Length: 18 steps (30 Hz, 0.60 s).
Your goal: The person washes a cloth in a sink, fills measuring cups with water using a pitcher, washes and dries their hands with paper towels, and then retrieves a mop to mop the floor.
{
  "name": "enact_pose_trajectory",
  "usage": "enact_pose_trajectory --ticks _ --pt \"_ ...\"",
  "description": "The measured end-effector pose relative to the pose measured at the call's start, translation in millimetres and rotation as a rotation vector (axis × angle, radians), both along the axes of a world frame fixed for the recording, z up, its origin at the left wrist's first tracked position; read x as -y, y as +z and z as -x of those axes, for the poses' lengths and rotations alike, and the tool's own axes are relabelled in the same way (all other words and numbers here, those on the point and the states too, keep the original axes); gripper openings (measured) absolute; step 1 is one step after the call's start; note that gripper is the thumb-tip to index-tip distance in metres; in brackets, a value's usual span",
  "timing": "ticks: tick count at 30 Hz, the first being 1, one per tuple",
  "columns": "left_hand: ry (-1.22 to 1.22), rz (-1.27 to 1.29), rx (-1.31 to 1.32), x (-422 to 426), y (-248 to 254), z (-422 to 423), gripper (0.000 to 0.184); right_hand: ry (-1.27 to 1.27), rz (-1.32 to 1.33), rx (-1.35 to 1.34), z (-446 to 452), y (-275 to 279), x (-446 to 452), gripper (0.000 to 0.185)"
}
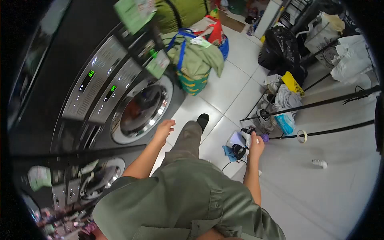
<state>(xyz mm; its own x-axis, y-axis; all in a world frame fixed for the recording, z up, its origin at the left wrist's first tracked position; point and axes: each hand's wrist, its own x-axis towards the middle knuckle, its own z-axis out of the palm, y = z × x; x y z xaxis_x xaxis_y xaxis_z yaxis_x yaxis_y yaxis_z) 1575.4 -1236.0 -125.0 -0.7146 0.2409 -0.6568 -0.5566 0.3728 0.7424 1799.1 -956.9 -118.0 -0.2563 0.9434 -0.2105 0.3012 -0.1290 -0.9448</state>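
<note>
My left hand (163, 132) is in the air beside the front-loading washing machine (140, 110), its fingers loosely apart and nothing in them. On the other side, my right hand (257, 147) has its fingers curled together. A small white bit shows at the fingertips, too small to name. Close to that hand are a white-and-black object (247, 136), a purple round item (265, 138) and a dark object (239, 151) on a blue cloth (229, 153). Whether the hand touches any of these cannot be made out.
Stuffed bags (194, 74) stand on the tiled floor (232, 86) ahead. A black rack (312, 105) at right holds shoes (264, 116) and cloths, with a tape roll (302, 136) hanging on it. A black garbage bag (282, 42) sits behind. Another machine (102, 180) is at lower left.
</note>
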Motion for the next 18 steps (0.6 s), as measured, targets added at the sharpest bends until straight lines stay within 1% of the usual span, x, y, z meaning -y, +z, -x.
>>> enact_pose_trajectory --ticks 1,2,3,4,5,7,8,9,10,11,12,13,15,16,17,18 --pt "-0.027 0.009 0.009 -26 -19 24 0.032 -0.027 0.009 0.009 9 -6 -23 0.027" --pt "-0.092 -0.076 -0.061 -52 -42 49 0.029 -0.051 0.036 0.014 12 -13 -46 0.022" --pt "-0.157 -0.179 -0.142 -87 -51 78 0.027 -0.075 0.046 0.004 24 -16 -70 0.018" --pt "-0.187 -0.078 -0.101 -138 -7 93 0.024 -0.167 0.096 -0.014 41 -19 -92 0.016" --pt "-0.257 -0.128 -0.087 -178 -7 116 0.027 -0.188 0.085 -0.01 57 -15 -119 0.016" --pt "-0.467 -0.244 -0.142 -259 -23 163 0.03 -0.242 0.022 -0.005 79 -7 -164 0.012" --pt "-0.577 -0.204 -0.229 -298 -16 179 0.032 -0.305 0.024 -0.014 97 2 -186 0.013" --pt "-0.687 -0.17 -0.336 -342 -4 199 0.034 -0.233 0.054 -0.044 102 -5 -216 0.02" --pt "-0.699 -0.166 -0.33 -381 4 217 0.034 -0.251 0.1 -0.18 126 14 -235 0.024" --pt "-0.801 -0.134 -0.428 -418 12 231 0.033 -0.265 0.15 -0.317 147 33 -256 0.029" --pt "-0.897 -0.109 -0.536 -453 16 251 0.032 -0.182 0.172 -0.287 149 17 -289 0.037" --pt "-0.895 -0.114 -0.55 -486 13 275 0.032 -0.218 0.21 -0.291 165 19 -314 0.032" --pt "-0.935 -0.116 -0.831 -533 0 306 0.033 -0.158 0.235 -0.255 195 16 -366 0.024" --pt "-0.92 -0.095 -0.817 -552 4 323 0.034 -0.136 0.209 -0.19 205 10 -391 0.02" --pt "-0.9 -0.099 -0.825 -563 -7 342 0.034 -0.109 0.165 -0.158 230 3 -425 0.017" --pt "-0.864 -0.023 -0.885 -574 -28 361 0.034 -0.117 0.178 -0.124 256 9 -453 0.011"
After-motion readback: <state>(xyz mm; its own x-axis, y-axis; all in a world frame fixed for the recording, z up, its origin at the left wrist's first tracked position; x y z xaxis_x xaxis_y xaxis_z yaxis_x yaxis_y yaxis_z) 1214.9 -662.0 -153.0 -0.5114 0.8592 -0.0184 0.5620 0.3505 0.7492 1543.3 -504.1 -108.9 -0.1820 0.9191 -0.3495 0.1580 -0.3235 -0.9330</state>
